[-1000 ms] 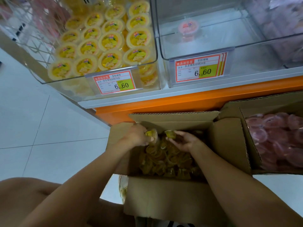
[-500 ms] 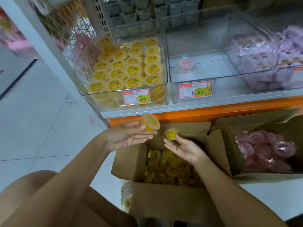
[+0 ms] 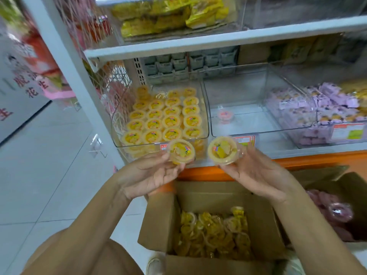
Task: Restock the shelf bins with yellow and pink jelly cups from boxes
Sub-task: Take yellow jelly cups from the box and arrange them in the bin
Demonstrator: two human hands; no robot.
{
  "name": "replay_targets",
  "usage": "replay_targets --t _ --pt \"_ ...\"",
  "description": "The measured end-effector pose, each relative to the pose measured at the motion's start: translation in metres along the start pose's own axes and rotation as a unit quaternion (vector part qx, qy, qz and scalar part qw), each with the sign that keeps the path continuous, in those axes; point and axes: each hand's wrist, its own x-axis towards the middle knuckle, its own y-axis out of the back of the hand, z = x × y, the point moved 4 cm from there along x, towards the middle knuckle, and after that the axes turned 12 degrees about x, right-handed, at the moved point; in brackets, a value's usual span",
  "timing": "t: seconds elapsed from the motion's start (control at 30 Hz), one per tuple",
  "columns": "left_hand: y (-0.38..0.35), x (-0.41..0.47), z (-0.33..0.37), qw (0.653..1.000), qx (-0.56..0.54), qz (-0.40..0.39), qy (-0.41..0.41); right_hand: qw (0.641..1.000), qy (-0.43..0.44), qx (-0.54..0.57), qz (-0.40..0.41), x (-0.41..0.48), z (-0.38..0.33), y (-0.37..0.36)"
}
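Both hands have come up from just over the yellow-cup box (image 3: 158, 221) to the front edge of the shelf bins, each carrying a cup whose printed lid faces the camera.

White shelving (image 3: 218, 39) fills the upper view above a pale tiled floor (image 3: 49, 165), with an orange base strip (image 3: 317, 159) under the lowest shelf. Below that strip the yellow-cup box sits open, with loose yellow jelly cups (image 3: 214, 233) heaped in its bottom. Just beside it to the right, a second box (image 3: 353, 187) holds pink jelly cups (image 3: 337, 211).

On the lowest shelf the left bin (image 3: 206, 116) is packed with rows of stocked cups (image 3: 158, 120), yellow and lid-up. The middle bin (image 3: 248, 124) holds a single pink cup (image 3: 225, 116), and a bin of purple packets (image 3: 317, 108) stands further right. Yellow packets (image 3: 168, 14) lie on the shelf above. The two raised cups partly cover the bins' price tags (image 3: 244, 139).

The left hand (image 3: 147, 175) is turned palm up with its fingers lightly curled. It pinches the left cup (image 3: 181, 151) between thumb and fingertips, in front of the left bin's front wall. The right hand (image 3: 258, 173) mirrors it, palm up, gripping the right cup (image 3: 223, 149) at its fingertips before the middle bin's near left corner. The two held cups are near each other but apart.
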Motion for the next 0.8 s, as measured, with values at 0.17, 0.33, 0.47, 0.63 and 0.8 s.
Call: replay_targets --t 0.17,0.33,0.47,0.63,0.8 --pt "-0.005 0.019 0.043 0.999 -0.004 0.030 -0.041 0.972 0.026 -0.220 0.085 0.019 -0.036 -0.043" --pt "0.013 0.049 0.088 0.973 -0.193 0.110 -0.067 0.949 0.063 -0.282 0.130 0.074 -0.057 -0.061" --pt "0.034 0.071 0.106 0.973 -0.118 0.194 -0.042 0.928 0.085 -0.316 0.176 0.124 -0.069 -0.060" --pt "0.053 0.088 0.131 0.970 0.024 0.237 -0.048 0.813 0.119 -0.510 0.256 0.184 -0.084 -0.070" --pt "0.069 0.111 0.153 0.954 0.095 0.275 -0.075 0.747 0.120 -0.591 0.280 0.242 -0.088 -0.070"
